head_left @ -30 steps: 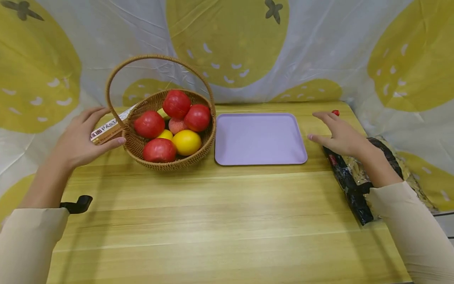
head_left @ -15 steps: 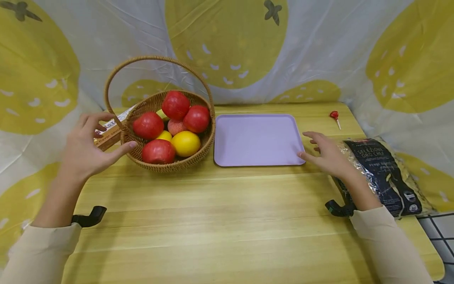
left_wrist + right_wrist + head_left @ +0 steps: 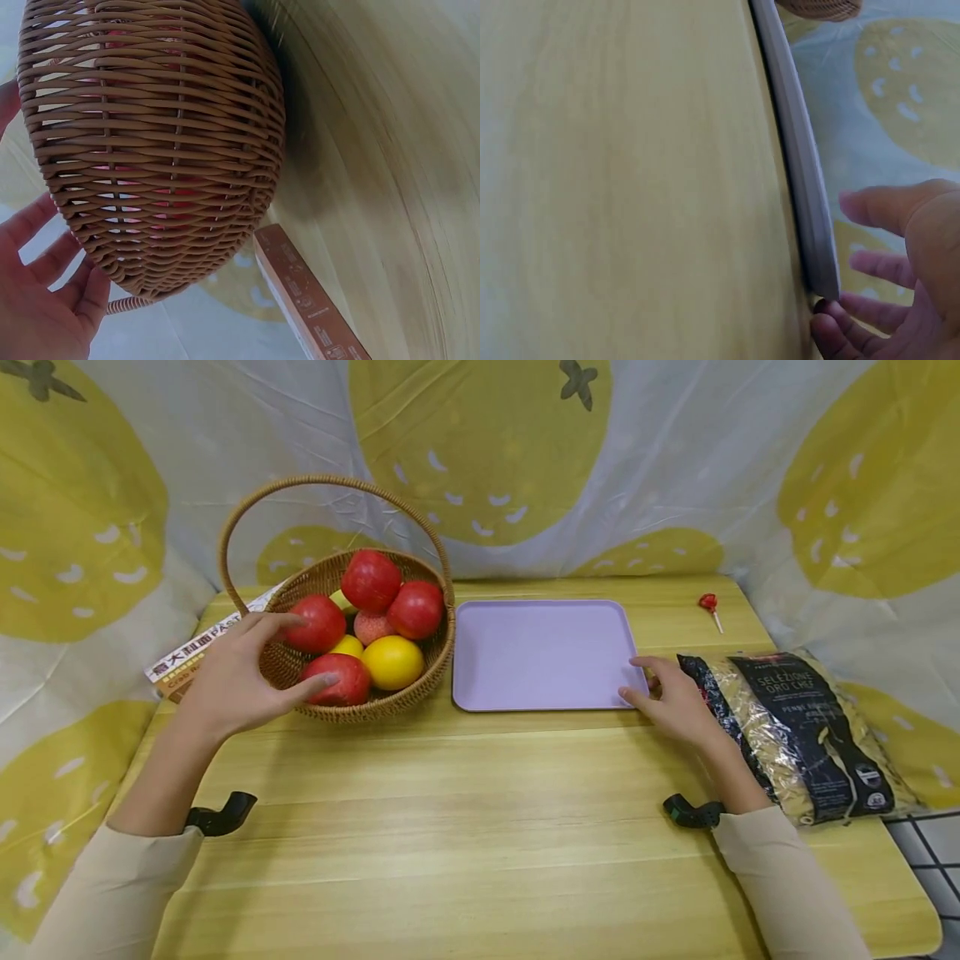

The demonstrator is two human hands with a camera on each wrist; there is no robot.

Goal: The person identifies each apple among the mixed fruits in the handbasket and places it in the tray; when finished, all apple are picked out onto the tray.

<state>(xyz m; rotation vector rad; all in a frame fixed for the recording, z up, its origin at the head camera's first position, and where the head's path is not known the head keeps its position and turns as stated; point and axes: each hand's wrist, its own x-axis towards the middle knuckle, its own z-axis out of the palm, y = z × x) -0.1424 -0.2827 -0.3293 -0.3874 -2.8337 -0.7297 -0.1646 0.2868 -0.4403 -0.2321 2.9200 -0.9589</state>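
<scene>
A wicker basket with a tall handle stands at the left, holding red round fruits, a yellow lemon and a rough pinkish fruit. My left hand is at its left rim, thumb and fingers spread over the nearest red fruits; the left wrist view shows the fingers close by the woven side. At the right end of a flat lilac tray is my right hand. Its thumb hovers above the tray, while lower fingers are at the tray's corner, apparently touching it.
Behind the basket lies a pasta box, partly covered by my left hand. A bag of penne pasta lies by my right forearm on the wooden table. A red lollipop is at the back right. A patterned cloth hangs behind.
My left hand has moved right, from the pasta box to over the basket's rim. My right hand has come left and down from above the pasta bag to the tray's right edge.
</scene>
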